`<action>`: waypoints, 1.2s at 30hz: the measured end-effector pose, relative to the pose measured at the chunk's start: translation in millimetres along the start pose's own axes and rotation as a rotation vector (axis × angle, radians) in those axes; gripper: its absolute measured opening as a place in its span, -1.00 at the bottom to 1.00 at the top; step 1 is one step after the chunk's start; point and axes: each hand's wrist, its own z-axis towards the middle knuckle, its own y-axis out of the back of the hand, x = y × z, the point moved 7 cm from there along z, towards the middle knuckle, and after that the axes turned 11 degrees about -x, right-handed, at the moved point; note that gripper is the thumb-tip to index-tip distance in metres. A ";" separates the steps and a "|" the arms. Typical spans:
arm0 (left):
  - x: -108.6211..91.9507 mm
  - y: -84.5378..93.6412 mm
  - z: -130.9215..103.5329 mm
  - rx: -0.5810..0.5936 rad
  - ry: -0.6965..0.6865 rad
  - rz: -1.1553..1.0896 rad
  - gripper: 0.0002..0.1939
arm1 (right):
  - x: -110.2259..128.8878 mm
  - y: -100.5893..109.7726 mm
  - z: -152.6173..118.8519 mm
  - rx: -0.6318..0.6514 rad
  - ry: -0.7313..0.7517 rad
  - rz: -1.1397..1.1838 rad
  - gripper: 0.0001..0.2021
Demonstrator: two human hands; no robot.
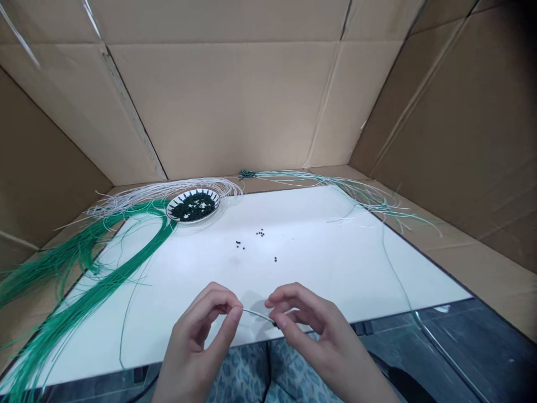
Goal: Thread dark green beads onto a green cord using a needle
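My left hand (203, 330) pinches a thin pale-green cord (258, 314) between thumb and forefinger. It runs to the right, slanting slightly down, to my right hand (316, 322). There a small dark bead (274, 323) shows at the cord's right end, against my right thumb tip. The right forefinger is lifted a little off the cord, while the other fingers curl in behind the thumb. Both hands are over the front edge of the white table (335, 263). On the table beyond them lie loose black beads (260, 233) in small groups.
A patterned plate (168, 211) heaped with dark beads stands at the back left. Beside it lie bundles of green cord (138, 260) and white cord (138, 196). Pale-green strands (356, 187), bunched at one end, lie back right. Cardboard walls (235, 106) enclose the table.
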 end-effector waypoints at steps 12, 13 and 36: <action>29.0 -88.3 45.3 0.182 -0.120 0.804 -0.70 | -15.4 93.9 -4.0 -0.586 -0.004 0.109 -0.85; 32.2 -95.4 52.0 0.161 -0.119 0.843 -0.71 | -16.5 100.1 -4.4 -0.620 -0.001 0.113 -0.83; 29.7 -42.8 32.3 0.073 0.296 -0.195 -0.79 | 3.6 20.4 35.9 -0.155 0.078 0.162 -0.87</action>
